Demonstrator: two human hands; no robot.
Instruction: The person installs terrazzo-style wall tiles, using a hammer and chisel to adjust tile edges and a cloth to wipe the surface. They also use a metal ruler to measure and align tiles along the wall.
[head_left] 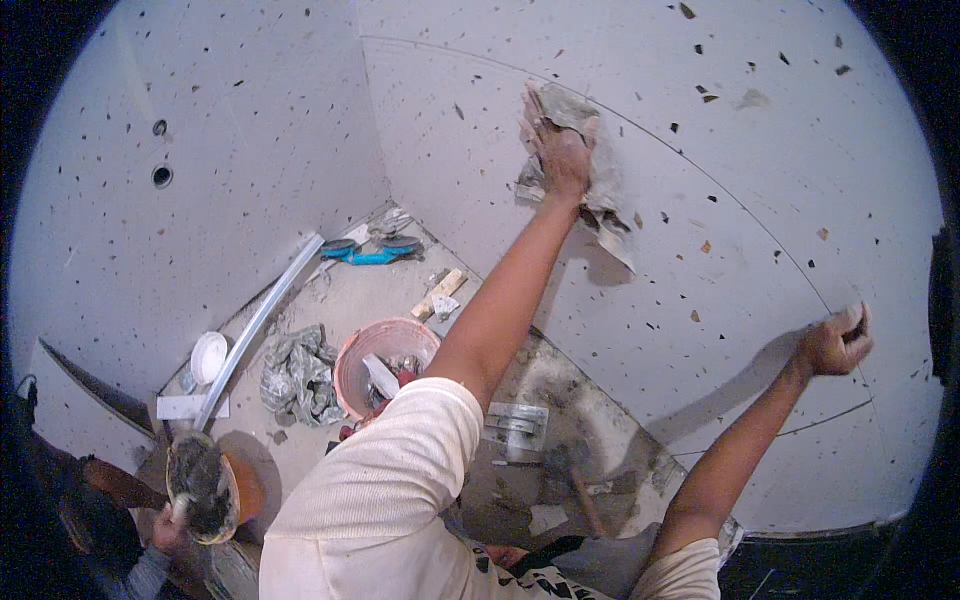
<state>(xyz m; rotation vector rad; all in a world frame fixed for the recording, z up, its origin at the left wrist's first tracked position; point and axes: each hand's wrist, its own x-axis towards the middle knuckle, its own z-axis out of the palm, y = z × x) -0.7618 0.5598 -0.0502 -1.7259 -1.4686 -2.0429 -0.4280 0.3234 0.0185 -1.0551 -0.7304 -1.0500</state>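
My left arm stretches up to a pale, dark-speckled wall panel (480, 150). My left hand (560, 155) presses a crumpled, dirty grey sheet (612, 238) against it, just below a curved seam. Whether the sheet is plastic or cloth I cannot tell. Some of it sticks out above the fingers, and a loose corner hangs below the wrist. Farther right, my right hand (838, 342) is close to the wall beside the seam's lower end. Its fingers are curled in and slightly blurred, with nothing visible in them. Whether it touches the wall is unclear.
On the floor lie a pink bucket (352, 372) with tools, crumpled plastic (295, 375), a blue suction lifter (370, 255), a metal straightedge (262, 325) and a notched trowel (517, 428). At lower left, another person's hand (168, 528) is at an orange bucket (245, 487) of grey mortar.
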